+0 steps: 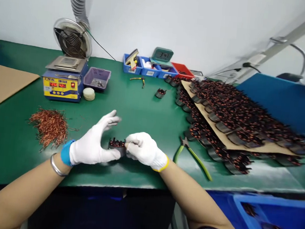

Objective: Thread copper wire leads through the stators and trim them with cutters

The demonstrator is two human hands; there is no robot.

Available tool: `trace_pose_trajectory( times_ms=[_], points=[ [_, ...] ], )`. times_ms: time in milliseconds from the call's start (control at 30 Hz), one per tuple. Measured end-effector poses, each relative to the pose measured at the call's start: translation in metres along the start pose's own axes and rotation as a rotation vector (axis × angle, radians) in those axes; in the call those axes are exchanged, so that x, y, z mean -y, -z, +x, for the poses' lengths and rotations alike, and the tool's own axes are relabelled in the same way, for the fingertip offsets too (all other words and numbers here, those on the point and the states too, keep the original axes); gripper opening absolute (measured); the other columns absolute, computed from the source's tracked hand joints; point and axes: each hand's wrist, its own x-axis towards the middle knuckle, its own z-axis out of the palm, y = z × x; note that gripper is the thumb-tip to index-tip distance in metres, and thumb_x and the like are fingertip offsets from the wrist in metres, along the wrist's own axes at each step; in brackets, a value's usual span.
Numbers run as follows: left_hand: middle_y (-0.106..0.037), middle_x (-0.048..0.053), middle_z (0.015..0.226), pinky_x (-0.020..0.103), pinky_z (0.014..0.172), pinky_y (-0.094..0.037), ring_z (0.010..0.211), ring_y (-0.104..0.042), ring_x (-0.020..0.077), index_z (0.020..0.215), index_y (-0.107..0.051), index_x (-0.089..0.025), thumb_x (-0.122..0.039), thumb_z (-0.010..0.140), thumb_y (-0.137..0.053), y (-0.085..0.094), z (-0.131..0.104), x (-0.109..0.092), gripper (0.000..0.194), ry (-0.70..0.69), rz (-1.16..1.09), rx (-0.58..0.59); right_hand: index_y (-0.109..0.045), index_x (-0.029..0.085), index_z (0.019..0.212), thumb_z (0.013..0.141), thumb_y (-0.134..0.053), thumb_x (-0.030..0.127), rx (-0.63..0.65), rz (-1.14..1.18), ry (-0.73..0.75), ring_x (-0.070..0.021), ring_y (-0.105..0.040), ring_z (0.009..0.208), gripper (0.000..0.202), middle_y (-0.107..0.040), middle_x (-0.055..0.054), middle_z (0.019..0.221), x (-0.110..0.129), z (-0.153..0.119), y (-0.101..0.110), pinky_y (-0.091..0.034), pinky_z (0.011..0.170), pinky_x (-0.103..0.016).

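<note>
A small motor stator (pixel 117 145), a dark ring with copper windings and upright black pins, stands on the green table between my hands. My left hand (pixel 93 143), in a white glove, has its fingers spread wide, with the thumb along the stator's near left side. My right hand (pixel 141 149), gloved too, is closed at the stator's right edge, thumb and forefinger pinched on its rim. Whether a wire end is also in that pinch I cannot tell. To the right of it lie green-handled cutters (pixel 191 155).
Copper wire scraps (pixel 50 127) lie at left, before a soldering station (pixel 63 85) and purple tray (pixel 98 77). Many stators (pixel 238 111) are stacked on cardboard at right. Small bins (pixel 153 70), a clock (pixel 162 54) and small pliers (pixel 139 80) are behind. A blue crate (pixel 273 201) stands below right.
</note>
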Motion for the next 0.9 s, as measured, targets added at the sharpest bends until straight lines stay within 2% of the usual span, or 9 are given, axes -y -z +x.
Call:
trace_pose_trajectory(
  times_ms=[67, 133, 200, 333, 400, 533, 600, 700, 900],
  points=[
    [-0.050, 0.018, 0.137, 0.043, 0.101, -0.045, 0.120, -0.054, 0.0283, 0.146, -0.025, -0.014, -0.029, 0.067, -0.070, -0.007, 0.005, 0.012, 0.092, 0.022, 0.200, 0.180, -0.048, 0.018, 0.057, 0.076, -0.048, 0.031, -0.023, -0.312, 0.154, -0.0092, -0.043, 0.051, 0.024, -0.052, 0.001, 0.054, -0.003, 0.003, -0.001, -0.030, 0.051, -0.023],
    [-0.062, 0.015, 0.118, 0.047, 0.100, -0.044, 0.110, -0.059, 0.0290, 0.147, -0.023, -0.011, -0.026, 0.069, -0.064, -0.014, 0.007, 0.021, 0.089, 0.000, 0.441, 0.213, -0.052, 0.018, 0.059, 0.081, -0.047, 0.034, -0.001, -0.549, 0.218, -0.0105, -0.043, 0.055, 0.027, -0.054, 0.000, 0.060, -0.003, 0.006, 0.000, -0.026, 0.053, -0.026],
    [-0.064, 0.015, 0.112, 0.052, 0.102, -0.040, 0.109, -0.058, 0.0316, 0.143, -0.032, -0.009, -0.025, 0.071, -0.060, -0.018, 0.008, 0.025, 0.079, -0.074, 0.650, 0.171, -0.057, 0.019, 0.065, 0.082, -0.047, 0.037, 0.092, -0.661, 0.166, -0.0115, -0.046, 0.058, 0.027, -0.059, -0.001, 0.066, -0.001, 0.006, 0.003, -0.023, 0.053, -0.026],
    [-0.042, 0.019, 0.144, 0.047, 0.107, -0.037, 0.130, -0.043, 0.0332, 0.144, -0.034, -0.013, -0.022, 0.072, -0.058, -0.004, 0.008, 0.016, 0.076, -0.151, 0.687, 0.235, -0.066, 0.024, 0.079, 0.072, -0.061, 0.038, 0.298, -0.582, -0.086, -0.0117, -0.056, 0.063, 0.016, -0.067, 0.003, 0.074, 0.006, 0.005, 0.022, -0.029, 0.052, -0.022],
    [-0.035, 0.015, 0.150, 0.043, 0.107, -0.039, 0.133, -0.041, 0.0301, 0.146, -0.031, -0.017, -0.025, 0.075, -0.056, 0.008, 0.009, 0.009, 0.076, -0.121, 0.551, 0.198, -0.068, 0.025, 0.087, 0.072, -0.061, 0.037, 0.250, -0.572, -0.177, -0.0130, -0.059, 0.068, 0.020, -0.070, 0.003, 0.081, 0.007, 0.005, 0.031, -0.032, 0.054, -0.022],
    [-0.066, 0.010, 0.110, 0.037, 0.081, -0.054, 0.092, -0.066, 0.0233, 0.148, -0.025, -0.018, -0.046, 0.082, -0.052, 0.015, 0.014, 0.001, 0.076, 0.199, 0.468, -0.143, -0.068, 0.025, 0.094, 0.081, -0.050, 0.037, 0.037, -0.602, -0.210, -0.0167, -0.061, 0.079, 0.025, -0.070, 0.001, 0.093, 0.002, 0.010, 0.033, -0.035, 0.061, -0.025],
    [-0.069, 0.007, 0.089, 0.037, 0.068, -0.053, 0.076, -0.067, 0.0257, 0.148, -0.024, -0.019, -0.063, 0.072, -0.058, 0.004, 0.015, -0.002, 0.094, 0.397, 0.627, -0.078, -0.067, 0.026, 0.096, 0.082, -0.049, 0.037, 0.010, -0.573, -0.196, -0.0180, -0.062, 0.082, 0.026, -0.071, 0.002, 0.092, 0.000, 0.012, 0.026, -0.036, 0.063, -0.026],
    [-0.070, 0.010, 0.091, 0.039, 0.064, -0.051, 0.079, -0.068, 0.0332, 0.148, -0.022, -0.020, -0.071, 0.065, -0.059, -0.016, 0.013, -0.002, 0.104, 0.474, 0.805, 0.096, -0.066, 0.027, 0.100, 0.083, -0.049, 0.039, -0.032, -0.501, -0.202, -0.0198, -0.063, 0.082, 0.027, -0.071, 0.001, 0.090, -0.002, 0.013, 0.015, -0.040, 0.067, -0.029],
    [-0.061, 0.011, 0.127, 0.039, 0.089, -0.050, 0.106, -0.063, 0.0275, 0.152, -0.005, -0.022, -0.028, 0.074, -0.055, -0.008, 0.011, 0.011, 0.093, 0.312, 0.500, 0.215, -0.035, 0.026, 0.143, 0.076, -0.059, 0.030, -0.147, -0.225, -0.069, -0.0191, -0.065, 0.091, 0.071, -0.062, -0.007, 0.124, -0.016, 0.016, 0.007, -0.050, 0.080, -0.034]
  ],
)
